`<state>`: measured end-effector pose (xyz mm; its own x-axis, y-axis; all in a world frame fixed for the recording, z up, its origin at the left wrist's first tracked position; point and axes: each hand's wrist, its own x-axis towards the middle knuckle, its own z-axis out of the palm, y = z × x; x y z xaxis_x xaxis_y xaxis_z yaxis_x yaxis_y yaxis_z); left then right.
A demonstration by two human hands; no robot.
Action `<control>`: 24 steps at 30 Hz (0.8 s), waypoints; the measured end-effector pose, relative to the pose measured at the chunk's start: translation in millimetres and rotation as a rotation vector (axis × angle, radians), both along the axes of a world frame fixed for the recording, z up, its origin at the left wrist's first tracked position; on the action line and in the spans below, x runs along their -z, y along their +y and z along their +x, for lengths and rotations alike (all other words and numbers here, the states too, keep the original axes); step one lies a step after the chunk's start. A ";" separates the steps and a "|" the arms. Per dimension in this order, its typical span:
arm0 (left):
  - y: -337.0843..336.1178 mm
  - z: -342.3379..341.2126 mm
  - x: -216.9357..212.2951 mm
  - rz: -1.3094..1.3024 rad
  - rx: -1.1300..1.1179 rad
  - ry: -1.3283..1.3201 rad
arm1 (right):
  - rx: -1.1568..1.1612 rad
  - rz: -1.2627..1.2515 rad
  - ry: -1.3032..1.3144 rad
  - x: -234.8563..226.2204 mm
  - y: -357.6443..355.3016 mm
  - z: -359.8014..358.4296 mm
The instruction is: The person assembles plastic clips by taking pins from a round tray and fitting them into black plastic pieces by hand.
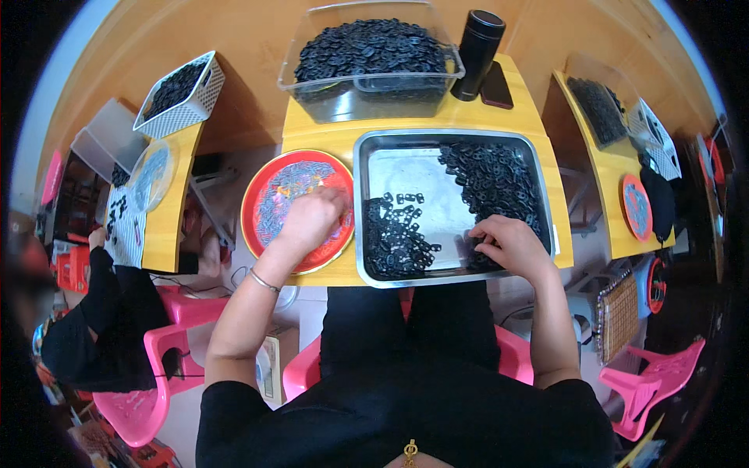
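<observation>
My left hand [314, 218] is over a red round plate [251, 204] with a gold rim, its fingers curled down into a heap of small grey metal pins [292, 178]. The fingertips are partly hidden, and what they pinch cannot be made out. My right hand [513, 246] reaches into a steel tray [409, 168], fingers bent and drawn together at the edge of a pile of small black plastic pieces with holes [495, 183]. Any piece between these fingertips is too small to tell. A second group of black pieces [390, 238] lies at the tray's near left, a few set in a row.
Behind the tray stands a clear plastic bin [367, 97] heaped with black pieces. A black flask [477, 54] and a dark phone [497, 86] are beside it. A co-worker [101, 327] sits at the left table [178, 179]. Another table [597, 168] is at the right.
</observation>
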<state>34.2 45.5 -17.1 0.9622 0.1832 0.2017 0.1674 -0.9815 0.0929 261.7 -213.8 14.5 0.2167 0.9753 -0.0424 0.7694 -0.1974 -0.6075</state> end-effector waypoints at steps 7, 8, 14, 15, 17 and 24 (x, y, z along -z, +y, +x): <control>-25.2 -2.9 -17.5 -0.551 -0.224 -0.241 | -0.110 -0.037 -0.149 4.1 -2.1 -1.7; -32.3 -3.1 -20.0 -0.618 -0.218 -0.304 | -0.116 -0.031 -0.147 7.9 0.6 -1.9; -69.1 -0.4 -0.1 -1.244 -0.252 -0.417 | -0.083 -0.093 -0.326 23.3 16.9 -8.2; -73.6 -0.1 1.9 -1.311 -0.233 -0.428 | -0.060 -0.058 -0.289 20.2 19.5 -11.1; -81.6 2.3 4.2 -1.422 -0.233 -0.433 | -0.038 -0.026 -0.249 19.3 25.2 -18.1; -97.9 12.1 5.8 -1.714 -0.255 -0.448 | -0.090 -0.002 -0.172 36.2 39.5 -35.1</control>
